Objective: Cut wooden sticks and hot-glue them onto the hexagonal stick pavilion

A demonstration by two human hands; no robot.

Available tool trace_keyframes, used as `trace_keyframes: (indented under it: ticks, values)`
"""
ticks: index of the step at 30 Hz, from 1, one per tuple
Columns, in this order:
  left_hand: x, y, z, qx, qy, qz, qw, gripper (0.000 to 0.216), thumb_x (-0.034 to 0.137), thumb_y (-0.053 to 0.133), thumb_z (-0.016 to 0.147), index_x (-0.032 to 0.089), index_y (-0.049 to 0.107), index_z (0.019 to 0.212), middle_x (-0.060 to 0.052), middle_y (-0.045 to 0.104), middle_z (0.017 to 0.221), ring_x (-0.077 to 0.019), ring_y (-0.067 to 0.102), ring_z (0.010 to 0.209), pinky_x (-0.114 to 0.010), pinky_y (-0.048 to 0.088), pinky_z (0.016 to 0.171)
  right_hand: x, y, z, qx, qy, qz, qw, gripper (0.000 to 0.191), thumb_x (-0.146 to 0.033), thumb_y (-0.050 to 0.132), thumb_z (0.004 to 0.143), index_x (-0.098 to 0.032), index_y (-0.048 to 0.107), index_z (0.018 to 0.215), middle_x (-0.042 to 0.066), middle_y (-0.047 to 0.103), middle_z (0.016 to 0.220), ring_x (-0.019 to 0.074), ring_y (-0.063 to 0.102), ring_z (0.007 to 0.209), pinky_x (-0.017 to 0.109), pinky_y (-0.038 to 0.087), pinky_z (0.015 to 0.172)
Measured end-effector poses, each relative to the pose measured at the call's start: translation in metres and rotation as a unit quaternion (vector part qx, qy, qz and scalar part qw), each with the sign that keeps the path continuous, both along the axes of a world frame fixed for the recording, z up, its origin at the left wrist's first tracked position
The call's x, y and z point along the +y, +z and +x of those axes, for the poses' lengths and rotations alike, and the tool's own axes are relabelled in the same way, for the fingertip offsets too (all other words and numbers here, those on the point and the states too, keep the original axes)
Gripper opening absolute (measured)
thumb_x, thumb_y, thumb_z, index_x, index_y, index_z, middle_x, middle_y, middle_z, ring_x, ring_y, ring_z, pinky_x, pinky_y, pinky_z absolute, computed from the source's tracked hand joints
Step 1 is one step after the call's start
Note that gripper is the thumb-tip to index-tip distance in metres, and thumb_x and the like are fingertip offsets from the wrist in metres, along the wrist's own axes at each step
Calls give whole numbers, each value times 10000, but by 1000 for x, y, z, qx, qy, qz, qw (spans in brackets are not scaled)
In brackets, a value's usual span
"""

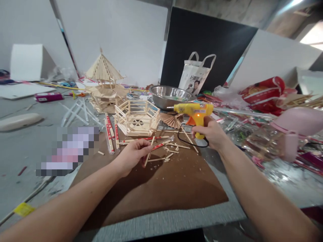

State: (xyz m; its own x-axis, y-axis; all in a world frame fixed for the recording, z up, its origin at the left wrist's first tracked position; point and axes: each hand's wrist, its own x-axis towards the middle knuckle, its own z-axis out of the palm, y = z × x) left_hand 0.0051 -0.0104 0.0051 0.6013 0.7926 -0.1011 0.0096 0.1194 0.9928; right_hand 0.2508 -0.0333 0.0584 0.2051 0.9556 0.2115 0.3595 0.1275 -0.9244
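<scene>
Our right hand (212,132) grips the glue gun (194,110): barrel horizontal, nozzle pointing left, handle mostly hidden. Our left hand (131,154) pinches a stick (146,160).

A single head-worn camera looks forward and down over a cluttered grey table (30,144), shooting from the person's own eye line at the near edge. Both forearms enter from the bottom corners and converge mid-frame. There the left hand (131,154), pinching a wooden stick (146,161), and the right hand (211,133), gripping a yellow glue gun (194,110), sit close to the lens above a brown board (176,188). The wide lens bends the frame's edges. Farther off, a stick-built pagoda (104,84) stands far left, a steel bowl (169,95) sits at centre, and a black panel (202,40) closes the far side.
</scene>
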Motion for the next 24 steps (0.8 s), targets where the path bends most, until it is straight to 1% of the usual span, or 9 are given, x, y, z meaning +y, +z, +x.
trace_keyframes:
  ticks: [2,4,8,10,13,18,21,24]
  values:
    - [0,-2,1,12,0,0,1000,224,367,528,679,151,467,668,66,414,474,-39,390,368,-170,352,370,-12,-6,-8,46,41,-28,998,180,-134,540,569,-152,489,741,-31,510,511,93,477,451,227,395,455]
    - [-1,-3,2,17,4,-1,1000,225,365,535,672,149,473,663,63,419,472,-40,394,371,-171,357,373,-19,-13,-13,71,66,-42,994,191,-119,549,574,-142,523,761,-10,547,567,78,476,463,209,388,456]
    - [0,-4,3,20,22,-16,999,237,368,559,648,146,479,660,61,432,469,-42,399,366,-175,354,369,-23,-24,-16,98,117,-55,987,176,-187,574,618,-174,570,794,23,591,767,48,443,429,209,386,419]
    - [0,-4,4,18,31,-21,999,245,373,569,636,144,485,664,57,444,468,-44,405,366,-178,352,369,-24,-26,-18,97,134,-61,984,144,-217,577,631,-192,580,773,25,594,783,51,438,417,215,385,395]
    - [0,-5,3,-1,40,-24,999,254,383,570,632,143,490,659,50,456,465,-43,404,364,-180,343,370,-26,-29,-23,75,137,-62,986,120,-205,567,640,-200,588,758,22,596,741,51,425,400,212,377,370]
    - [1,-3,3,-15,56,-20,998,244,370,576,630,144,485,625,45,467,463,-44,414,383,-184,358,396,-29,-28,-34,42,123,-46,990,177,-185,574,632,-209,577,807,18,591,787,38,405,400,195,371,352]
    - [2,-2,2,-13,62,-17,998,245,371,579,624,143,488,622,50,458,460,-43,410,385,-186,363,405,-28,-29,-37,36,111,-49,992,120,-240,604,623,-194,575,730,7,580,677,47,413,408,182,362,334]
    - [3,-1,2,-6,67,-17,998,237,372,575,626,152,488,642,64,427,444,-37,379,380,-169,313,378,-28,-32,-37,44,98,-40,993,154,-280,628,602,-198,576,722,1,569,621,64,433,424,173,347,311]
